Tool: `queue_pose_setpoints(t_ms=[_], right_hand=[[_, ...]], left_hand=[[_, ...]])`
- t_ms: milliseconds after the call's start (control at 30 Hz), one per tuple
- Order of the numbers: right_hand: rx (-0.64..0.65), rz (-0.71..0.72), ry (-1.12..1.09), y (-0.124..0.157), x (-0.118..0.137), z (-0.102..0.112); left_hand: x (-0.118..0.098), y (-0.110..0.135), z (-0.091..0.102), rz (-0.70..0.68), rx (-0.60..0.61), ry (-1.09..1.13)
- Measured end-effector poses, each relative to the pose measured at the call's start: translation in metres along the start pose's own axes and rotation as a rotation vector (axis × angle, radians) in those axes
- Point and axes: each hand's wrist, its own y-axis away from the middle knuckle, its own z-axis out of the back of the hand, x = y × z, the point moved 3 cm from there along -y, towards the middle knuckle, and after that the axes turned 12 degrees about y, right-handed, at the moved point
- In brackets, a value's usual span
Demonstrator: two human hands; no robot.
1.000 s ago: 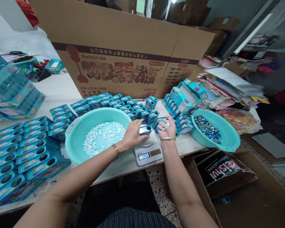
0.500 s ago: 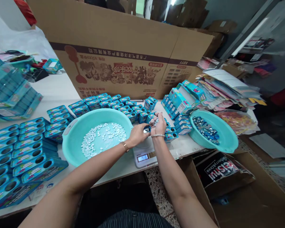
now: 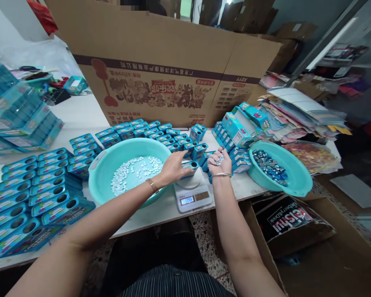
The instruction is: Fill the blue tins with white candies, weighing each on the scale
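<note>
My left hand [image 3: 171,170] has its thumb and fingers around a small blue box [image 3: 191,166] with a round hole in its top. The box is on the white pan of a digital scale [image 3: 194,201] with a lit display. To the right, my right hand [image 3: 220,164] is cupped, palm up, around small white candies [image 3: 219,159]. By my left wrist stands a turquoise basin [image 3: 95,181] with many loose white candies [image 3: 120,181] inside.
Rows of blue boxes [image 3: 54,189] fill the table's left side, and more [image 3: 173,140] stand behind the scale. A second basin [image 3: 297,181] holds shiny blue-and-silver caps. A large cardboard sheet [image 3: 179,49] rises behind; an open carton [image 3: 334,239] is at lower right.
The blue box has gone from tilted beside my right hand to the scale's pan, in my left hand. My right hand has drawn away to the right. The scale's digits differ.
</note>
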Motion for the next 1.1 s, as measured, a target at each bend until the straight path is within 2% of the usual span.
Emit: queue_pose_setpoints(t_ms=[200,400,500,800,900,967,1100], right_hand=[[0.045,0.036,0.012,0.009,0.007,0.009],[0.009,0.047,0.112,0.019,0.006,-0.003],[0.030,0.090,0.324,0.023,0.003,-0.011],[0.116,0.229,1.209,0.015,-0.010,-0.017],[0.158,0.295,1.399,0.013,-0.011,-0.019],[0.161,0.274,1.403,0.012,-0.013,-0.018],[0.149,0.104,1.224,0.012,-0.017,-0.015]], left_hand=[[0.003,0.009,0.007,-0.013,-0.022,-0.002],[0.004,0.013,0.008,-0.026,-0.040,-0.025],[0.005,0.012,0.008,-0.026,-0.028,-0.048],[0.012,0.008,-0.003,-0.006,-0.005,-0.082],[0.011,0.007,-0.005,0.000,-0.002,-0.078],[0.010,0.006,-0.006,-0.003,-0.003,-0.073],[0.008,0.006,-0.007,-0.005,0.008,-0.071]])
